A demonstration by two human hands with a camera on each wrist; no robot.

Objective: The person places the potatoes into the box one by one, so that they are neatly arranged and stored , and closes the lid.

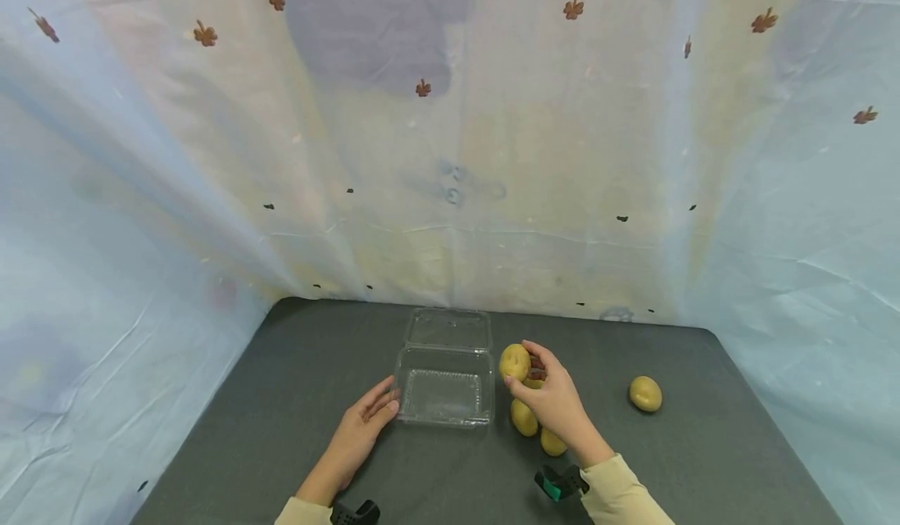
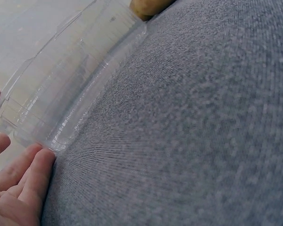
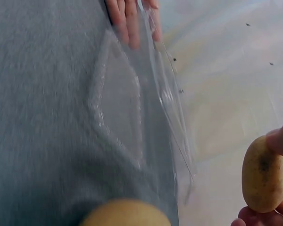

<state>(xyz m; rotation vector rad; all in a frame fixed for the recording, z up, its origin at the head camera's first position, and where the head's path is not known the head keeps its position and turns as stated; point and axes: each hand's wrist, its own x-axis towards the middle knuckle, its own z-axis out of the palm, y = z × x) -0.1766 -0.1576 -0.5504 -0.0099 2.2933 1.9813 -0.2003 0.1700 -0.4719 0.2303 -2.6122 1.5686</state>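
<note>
Nearest are two pale yellow sleeves, with a black wristband at the left wrist and a black-and-green band at the right; just beyond, on the dark grey table, two yellow potatoes sit close together, while a third is partly hidden behind the right hand and a lone potato rests well apart to the right; the left hand has its fingers loosely extended and its thumb set apart, fingertips touching the container's left side; the right hand pinches the held potato between thumb and fingers, just right of the container and apart from it — an oval, smooth yellow tuber with a dark blemish and small specks on its skin, as the right wrist view shows; the container is clear, thin plastic, rectangular, with a ribbed edge round its floor — only the dark table shows through it; its transparent lid stands open on the far side; behind all this hangs a pale, pastel-blotched backdrop dotted with brown leaf shapes.
</note>
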